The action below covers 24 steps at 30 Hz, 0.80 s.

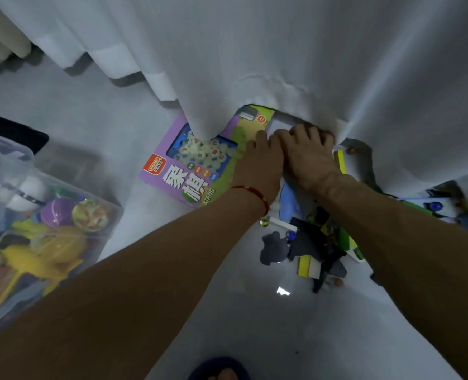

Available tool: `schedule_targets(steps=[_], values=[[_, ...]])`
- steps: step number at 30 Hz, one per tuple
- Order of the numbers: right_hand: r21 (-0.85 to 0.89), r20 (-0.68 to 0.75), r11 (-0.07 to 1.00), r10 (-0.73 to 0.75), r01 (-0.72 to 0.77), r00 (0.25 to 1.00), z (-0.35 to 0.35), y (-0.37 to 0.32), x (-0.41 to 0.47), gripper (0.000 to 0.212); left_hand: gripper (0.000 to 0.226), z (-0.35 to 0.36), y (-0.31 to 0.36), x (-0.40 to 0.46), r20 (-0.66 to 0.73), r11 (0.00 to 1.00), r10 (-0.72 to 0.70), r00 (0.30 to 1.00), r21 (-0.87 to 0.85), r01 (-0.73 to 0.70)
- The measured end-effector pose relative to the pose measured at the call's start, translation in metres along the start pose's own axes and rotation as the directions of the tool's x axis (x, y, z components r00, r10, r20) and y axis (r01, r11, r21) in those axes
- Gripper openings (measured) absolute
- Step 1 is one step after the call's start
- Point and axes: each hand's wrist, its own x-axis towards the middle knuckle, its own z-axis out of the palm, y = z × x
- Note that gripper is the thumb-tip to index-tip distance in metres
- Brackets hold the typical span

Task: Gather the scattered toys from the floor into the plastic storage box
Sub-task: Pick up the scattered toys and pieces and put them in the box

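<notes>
A purple and green board-game box [200, 171] lies flat on the pale floor, its far end under the hem of a white curtain [254, 50]. My left hand [257, 165], with a red thread bracelet at the wrist, rests flat on the box's right edge. My right hand [307, 152] lies partly over the left, fingers pushed under the curtain hem; what they touch is hidden. The clear plastic storage box [21, 215] stands at the left, holding several toys, among them yellow, purple and white ones. A heap of scattered toys [318, 242] lies below my right forearm.
Loose marbles [291, 235] and a small brown ball [338, 283] lie near the heap. More toys [446, 207] peek from under the curtain at the right. A dark mat edge [16, 130] shows behind the storage box. My slippered foot [222, 371] is at the bottom edge.
</notes>
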Motion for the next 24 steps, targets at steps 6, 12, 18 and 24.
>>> schedule_targets(steps=[6,12,18,24], values=[[0.189,-0.151,0.978,-0.059,0.088,0.987,-0.008,0.014,-0.014,0.034,0.044,0.003,-0.011,-0.006,0.054,0.982,-0.036,0.998,-0.186,0.046],[0.64,-0.204,0.747,0.391,-0.18,0.898,-0.064,0.044,-0.062,0.035,0.031,0.002,0.009,0.001,-0.028,0.963,0.025,0.999,-0.269,-0.032],[0.667,-0.066,0.686,0.444,-0.291,0.894,-0.064,0.068,-0.101,0.037,0.038,0.01,0.051,0.033,0.063,0.984,-0.029,0.998,-0.176,0.04],[0.85,0.104,0.379,0.56,-0.366,0.822,-0.064,0.075,-0.099,0.029,0.058,0.022,0.056,0.053,0.179,0.994,-0.091,0.98,-0.042,0.1]])
